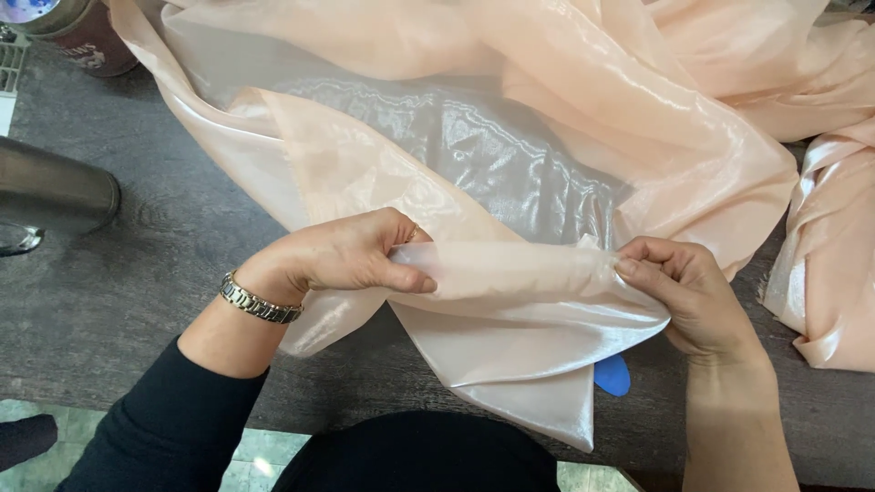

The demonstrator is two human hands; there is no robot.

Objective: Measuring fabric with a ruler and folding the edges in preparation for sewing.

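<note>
Pinching a folded edge of sheer peach fabric (510,273) between left hand (351,255) and right hand (684,296), both grips clenched; slippery, likely sliding loose or unfolding.

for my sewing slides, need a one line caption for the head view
Left hand and right hand pinch a folded edge of sheer peach fabric over a dark wooden table.

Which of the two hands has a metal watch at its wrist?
The left hand, pinching the peach fabric, has the metal watch and a dark sleeve; the right hand has a bare wrist.
</note>
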